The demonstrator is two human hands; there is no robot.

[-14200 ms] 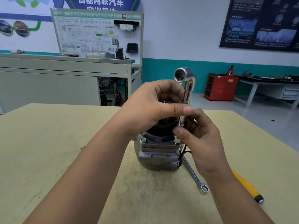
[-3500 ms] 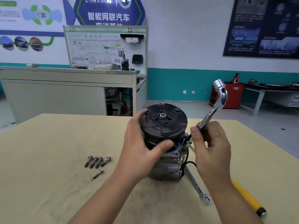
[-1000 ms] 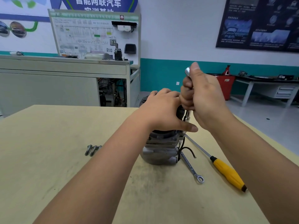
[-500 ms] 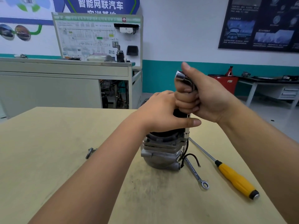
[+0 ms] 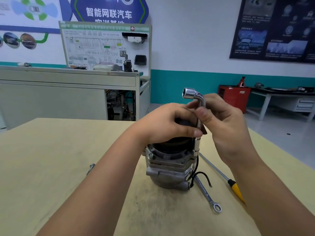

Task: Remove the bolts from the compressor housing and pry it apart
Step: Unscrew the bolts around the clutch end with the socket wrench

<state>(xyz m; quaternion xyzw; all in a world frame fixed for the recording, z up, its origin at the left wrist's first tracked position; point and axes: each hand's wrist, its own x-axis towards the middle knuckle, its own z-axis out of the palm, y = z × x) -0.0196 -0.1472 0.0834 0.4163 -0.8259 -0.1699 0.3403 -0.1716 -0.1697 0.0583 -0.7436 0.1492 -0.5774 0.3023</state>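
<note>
Compressor [image 5: 167, 167] stands upright on the counter [image 5: 51, 159], left hand [image 5: 167, 123] clamped over its top. Right hand [image 5: 226, 123] has slackened from a fist to a fingertip pinch on the wrench [image 5: 197, 144], socket down at the flange: the bolt beneath is probably loose, ready to spin out.

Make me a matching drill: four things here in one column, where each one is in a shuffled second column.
1. L-wrench
2. spanner
3. screwdriver
4. bolt

A. lying left of the compressor
B. held upright by the right hand
C. lying flat, ring end nearest the camera
D. yellow handle partly behind the right forearm

Pairs: 1-B, 2-C, 3-D, 4-A
</note>
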